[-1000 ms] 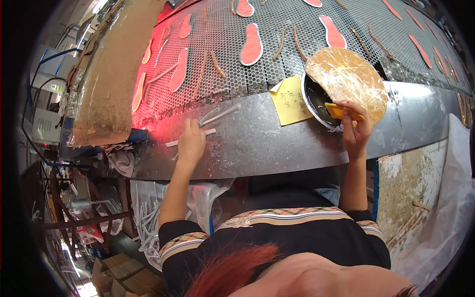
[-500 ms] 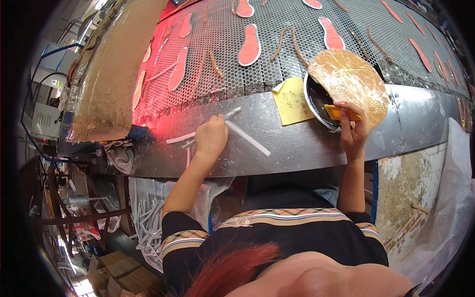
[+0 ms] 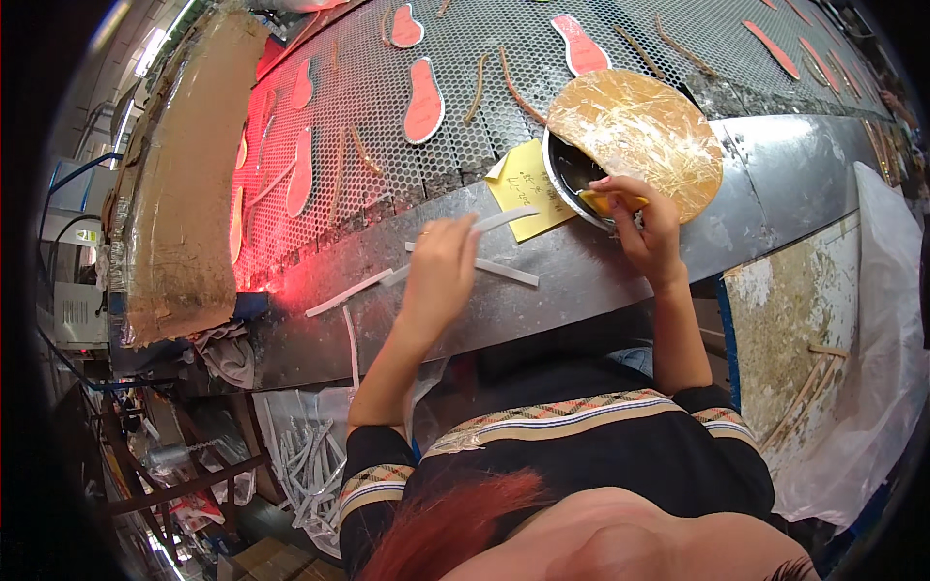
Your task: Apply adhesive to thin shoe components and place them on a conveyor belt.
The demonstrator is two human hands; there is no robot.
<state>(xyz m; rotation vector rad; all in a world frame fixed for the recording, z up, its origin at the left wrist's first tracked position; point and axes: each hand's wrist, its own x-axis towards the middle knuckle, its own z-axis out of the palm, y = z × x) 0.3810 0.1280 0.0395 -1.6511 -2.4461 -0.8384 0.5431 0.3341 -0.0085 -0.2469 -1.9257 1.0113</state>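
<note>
Left hand (image 3: 441, 271) over white strip (image 3: 508, 219), grip I cannot tell | right hand (image 3: 654, 237) clamped on yellow scraper (image 3: 596, 203) near bowl (image 3: 549, 179) | step: strip-handling, seemingly | next: needs gentle pinch

We've got a bare metal worktop (image 3: 790, 169), shiny but scuffed. Conveyor mesh (image 3: 475, 150) reads as dull metal. Bowl (image 3: 573, 167): bright metallic rim, glossy black inside. Its round cover (image 3: 639, 121) looks like board under crinkled, glossy clear film. Yellow piece (image 3: 632, 202) looks like smooth plastic; white strips (image 3: 509, 273) smooth, matt. We see matt pink insoles (image 3: 423, 102), a paper note (image 3: 531, 182), taped rough cardboard (image 3: 184, 184), a cloth rag (image 3: 227, 356), translucent wrinkled plastic sheet (image 3: 886, 339).
</note>
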